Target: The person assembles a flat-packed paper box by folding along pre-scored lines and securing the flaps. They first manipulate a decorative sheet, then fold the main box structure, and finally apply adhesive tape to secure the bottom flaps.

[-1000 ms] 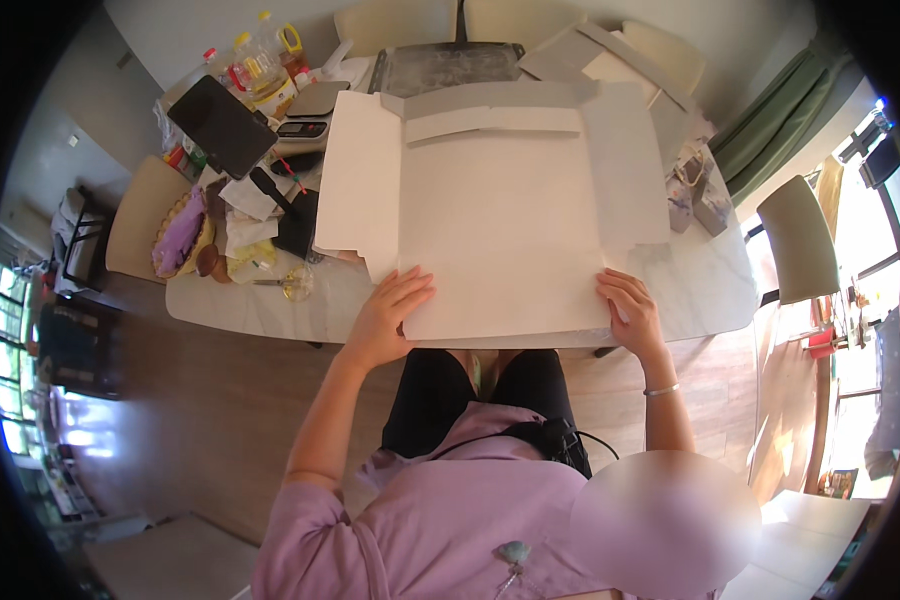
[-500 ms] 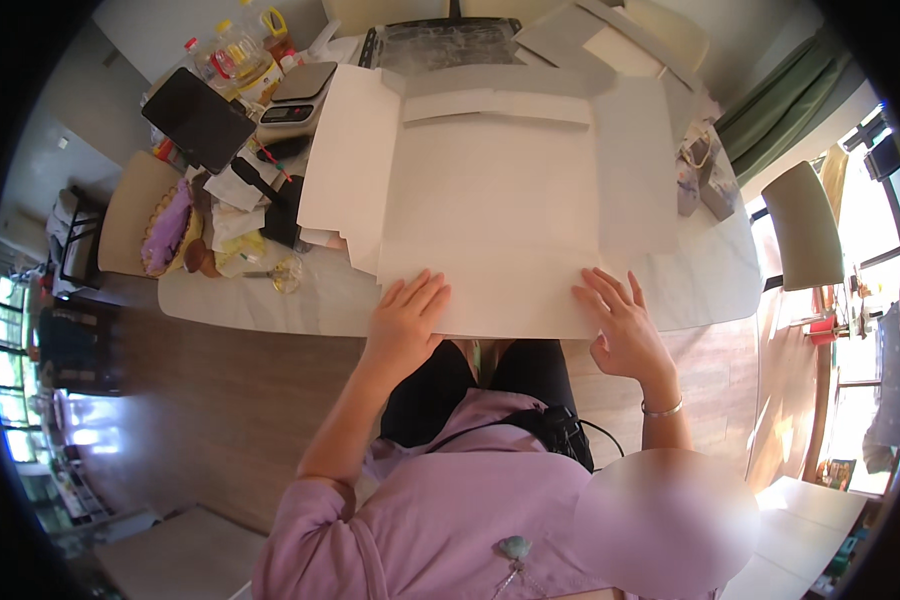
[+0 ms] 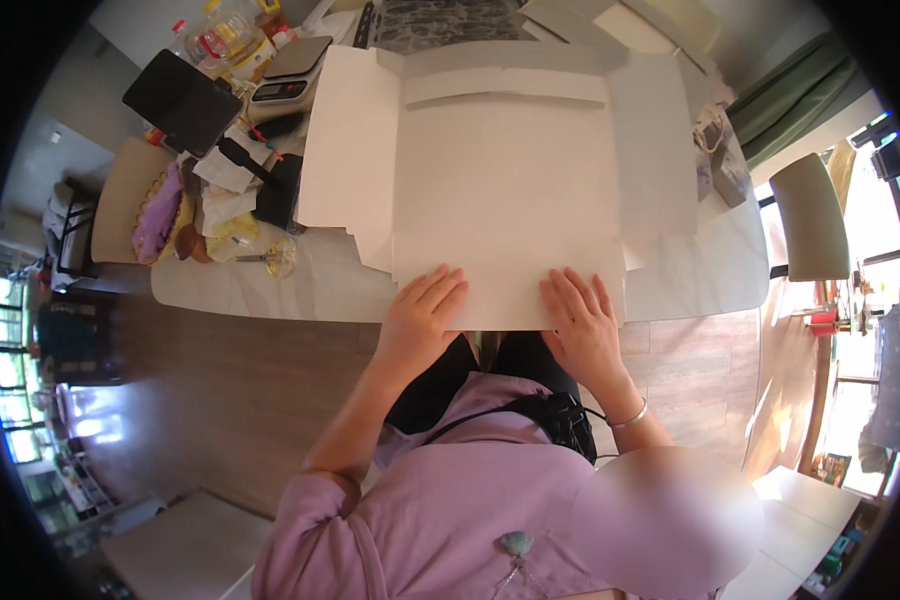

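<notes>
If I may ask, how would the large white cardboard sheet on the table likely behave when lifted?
The cardboard sheet is probably light for its size, since it looks thin and broad. Its crisp edges suggest some stiffness, but the left flap and right flap could swing at the visible fold lines.

This looks like a home dining area, with a marble-patterned worktop (image 3: 320, 295) over a wood-look floor (image 3: 220, 400). Beyond the left grip (image 3: 420, 318) stand plastic kitchen bottles (image 3: 232, 38) and a digital scale (image 3: 282, 92); well right of the right grip (image 3: 585, 330) are a beige chair (image 3: 810, 222) and a green curtain (image 3: 795, 95).
</notes>
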Available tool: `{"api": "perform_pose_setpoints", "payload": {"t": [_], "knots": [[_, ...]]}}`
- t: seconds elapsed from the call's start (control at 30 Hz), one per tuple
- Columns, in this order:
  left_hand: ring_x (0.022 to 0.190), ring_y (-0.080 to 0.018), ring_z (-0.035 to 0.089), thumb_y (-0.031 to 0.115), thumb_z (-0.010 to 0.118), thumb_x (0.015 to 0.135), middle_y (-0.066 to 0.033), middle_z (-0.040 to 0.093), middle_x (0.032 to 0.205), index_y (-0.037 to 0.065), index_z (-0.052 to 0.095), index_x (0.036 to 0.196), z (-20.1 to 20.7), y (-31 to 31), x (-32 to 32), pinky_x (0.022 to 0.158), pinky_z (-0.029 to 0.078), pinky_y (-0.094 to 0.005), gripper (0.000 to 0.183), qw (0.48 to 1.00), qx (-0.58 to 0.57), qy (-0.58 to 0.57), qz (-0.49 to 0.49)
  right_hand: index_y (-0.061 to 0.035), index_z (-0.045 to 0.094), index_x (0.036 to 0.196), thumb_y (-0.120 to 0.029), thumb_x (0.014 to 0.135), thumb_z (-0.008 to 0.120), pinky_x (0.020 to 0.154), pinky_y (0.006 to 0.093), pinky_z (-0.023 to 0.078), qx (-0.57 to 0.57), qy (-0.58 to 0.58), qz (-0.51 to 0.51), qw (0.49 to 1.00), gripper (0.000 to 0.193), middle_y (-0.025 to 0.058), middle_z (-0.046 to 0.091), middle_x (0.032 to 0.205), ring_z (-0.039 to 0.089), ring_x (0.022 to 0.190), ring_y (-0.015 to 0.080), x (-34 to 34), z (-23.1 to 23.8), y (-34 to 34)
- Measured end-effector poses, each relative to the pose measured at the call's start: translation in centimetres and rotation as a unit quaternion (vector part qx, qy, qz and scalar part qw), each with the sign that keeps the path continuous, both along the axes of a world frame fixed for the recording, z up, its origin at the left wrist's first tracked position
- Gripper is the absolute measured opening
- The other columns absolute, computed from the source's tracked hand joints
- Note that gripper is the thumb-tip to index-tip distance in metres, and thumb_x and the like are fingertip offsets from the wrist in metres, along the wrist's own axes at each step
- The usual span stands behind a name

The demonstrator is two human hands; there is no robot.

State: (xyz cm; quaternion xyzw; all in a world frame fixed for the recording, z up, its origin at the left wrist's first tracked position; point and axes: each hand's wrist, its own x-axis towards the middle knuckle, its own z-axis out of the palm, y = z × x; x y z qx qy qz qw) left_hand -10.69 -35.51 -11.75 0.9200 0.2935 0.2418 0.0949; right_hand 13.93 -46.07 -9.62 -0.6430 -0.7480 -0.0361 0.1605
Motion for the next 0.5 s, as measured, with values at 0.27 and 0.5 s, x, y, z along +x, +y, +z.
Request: {"api": "perform_pose_setpoints", "payload": {"t": [0.27,0.5], "knots": [[0.115,-0.0265,0.059,-0.004,0.064,0.061,-0.0067,0.067,0.123,0.006,0.066,0.122,1.6,2.8,-2.1,0.098,0.049,-0.0405,0.061,0.994,-0.057,-0.046,-0.084,-0.0041,0.06,0.126,-0.005,0.077,0.063,0.103,0.0499,0.041,0.011,-0.023,0.036,0.999,0.049,0.0111,0.058,0.129,0.053,0.123,0.0285,0.7,0.9,0.9],[0.103,-0.029,0.062,-0.004,0.064,0.058,-0.0091,0.071,0.111,0.005,0.068,0.121,1.5,4.5,-2.9,0.088,0.052,-0.0379,0.063,0.969,-0.174,-0.13,-0.117,-0.0032,0.064,0.116,-0.002,0.077,0.061,0.093,0.0414,0.048,-0.014,0.01,0.105,0.994,0.039,0.01,0.066,0.113,0.061,0.107,0.0268,2.1,3.1,2.6]]}}
